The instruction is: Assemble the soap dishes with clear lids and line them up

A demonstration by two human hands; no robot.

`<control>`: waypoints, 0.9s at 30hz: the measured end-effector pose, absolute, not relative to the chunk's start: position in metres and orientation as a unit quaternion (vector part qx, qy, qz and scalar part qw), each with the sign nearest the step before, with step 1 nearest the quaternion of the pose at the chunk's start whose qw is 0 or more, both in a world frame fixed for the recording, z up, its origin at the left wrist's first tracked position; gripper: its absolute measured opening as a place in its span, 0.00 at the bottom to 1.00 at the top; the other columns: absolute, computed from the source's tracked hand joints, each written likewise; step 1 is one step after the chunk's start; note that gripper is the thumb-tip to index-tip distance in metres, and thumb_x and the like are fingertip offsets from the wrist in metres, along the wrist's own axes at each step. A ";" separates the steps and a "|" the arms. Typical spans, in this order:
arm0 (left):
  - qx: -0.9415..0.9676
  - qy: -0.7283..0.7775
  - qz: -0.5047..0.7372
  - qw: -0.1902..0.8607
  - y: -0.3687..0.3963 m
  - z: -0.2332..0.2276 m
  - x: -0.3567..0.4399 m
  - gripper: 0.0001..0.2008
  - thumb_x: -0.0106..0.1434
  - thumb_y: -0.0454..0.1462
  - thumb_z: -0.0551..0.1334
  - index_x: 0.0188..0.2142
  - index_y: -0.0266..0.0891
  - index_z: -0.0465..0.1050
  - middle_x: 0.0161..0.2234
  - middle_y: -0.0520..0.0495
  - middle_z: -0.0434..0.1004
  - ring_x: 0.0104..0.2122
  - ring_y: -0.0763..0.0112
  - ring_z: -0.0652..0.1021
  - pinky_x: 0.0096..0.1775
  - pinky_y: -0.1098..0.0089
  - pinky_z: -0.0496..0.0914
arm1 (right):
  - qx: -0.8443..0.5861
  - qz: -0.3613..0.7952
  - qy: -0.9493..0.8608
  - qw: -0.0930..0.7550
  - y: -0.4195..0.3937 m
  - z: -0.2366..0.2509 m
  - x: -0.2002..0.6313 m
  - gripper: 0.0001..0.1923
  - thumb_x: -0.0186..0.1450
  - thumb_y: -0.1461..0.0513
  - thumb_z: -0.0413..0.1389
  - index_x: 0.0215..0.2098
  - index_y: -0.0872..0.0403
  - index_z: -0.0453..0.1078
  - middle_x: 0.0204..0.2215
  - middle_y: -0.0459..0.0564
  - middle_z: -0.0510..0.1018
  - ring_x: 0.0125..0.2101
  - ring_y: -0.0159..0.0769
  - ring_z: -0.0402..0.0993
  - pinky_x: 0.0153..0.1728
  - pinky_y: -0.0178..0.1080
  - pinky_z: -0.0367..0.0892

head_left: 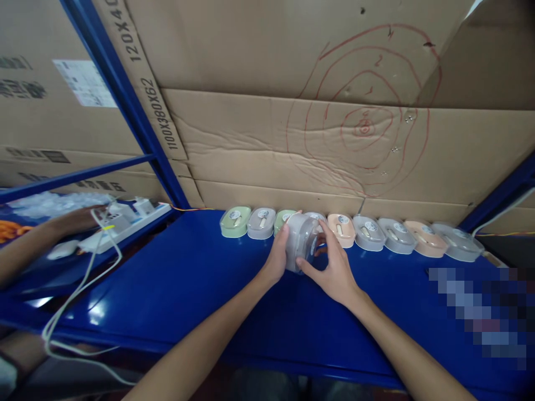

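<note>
Between my two hands is a grey plastic box with a clear lid (pixel 297 239), tipped on its side above the blue shelf. My left hand (pixel 278 253) wraps its left side. My right hand (pixel 332 264) grips the lid side, thumb at the lower edge and fingers curled around the right. Behind it, a row of similar lidded boxes stands along the cardboard: a green box (pixel 234 224) at the left end, a grey box (pixel 261 225) beside it, a peach box (pixel 340 231) right of my hands, and a larger grey box (pixel 457 243) at the right end.
A cardboard wall (pixel 251 133) with red hand-drawn rings backs the blue shelf (pixel 175 278). At left, a white power strip (pixel 125 225) with plugs and a hanging white cable (pixel 83 284) lies by another person's arm (pixel 50 236). Blue metal posts (pixel 121 106) frame the shelf.
</note>
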State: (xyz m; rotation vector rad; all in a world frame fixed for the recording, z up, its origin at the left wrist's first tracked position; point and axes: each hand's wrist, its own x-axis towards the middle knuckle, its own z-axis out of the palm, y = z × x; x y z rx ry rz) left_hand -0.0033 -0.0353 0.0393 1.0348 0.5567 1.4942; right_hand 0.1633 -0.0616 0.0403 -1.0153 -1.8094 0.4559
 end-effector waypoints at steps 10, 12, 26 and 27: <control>0.449 0.271 0.636 0.565 -0.038 0.044 -0.004 0.35 0.71 0.64 0.64 0.65 0.43 0.79 0.60 0.41 0.85 0.61 0.46 0.82 0.64 0.53 0.74 | -0.419 0.185 -0.744 0.487 -0.062 0.041 0.162 0.52 0.67 0.47 0.69 0.81 0.46 0.52 0.57 0.61 0.77 0.45 0.51 0.78 0.48 0.58 0.81; 0.447 0.281 0.638 0.560 -0.037 0.044 -0.005 0.34 0.72 0.64 0.64 0.63 0.43 0.81 0.58 0.41 0.86 0.60 0.47 0.83 0.63 0.53 0.74 | -0.422 0.190 -0.742 0.484 -0.061 0.041 0.162 0.51 0.67 0.47 0.69 0.81 0.46 0.53 0.59 0.61 0.76 0.46 0.51 0.78 0.48 0.58 0.81; 0.470 0.375 0.610 0.516 -0.049 0.061 -0.004 0.33 0.55 0.47 0.82 0.56 0.42 0.79 0.51 0.42 0.86 0.49 0.55 0.84 0.50 0.61 0.77 | -0.423 0.250 -0.707 0.509 -0.051 0.036 0.165 0.49 0.66 0.46 0.70 0.79 0.46 0.58 0.56 0.60 0.76 0.45 0.49 0.77 0.49 0.56 0.79; 0.454 0.373 0.617 0.524 -0.047 0.062 -0.005 0.32 0.55 0.47 0.82 0.55 0.41 0.79 0.49 0.42 0.86 0.48 0.56 0.84 0.50 0.62 0.77 | -0.412 0.284 -0.689 0.524 -0.048 0.035 0.166 0.47 0.67 0.45 0.69 0.78 0.46 0.61 0.55 0.59 0.76 0.45 0.48 0.77 0.49 0.55 0.79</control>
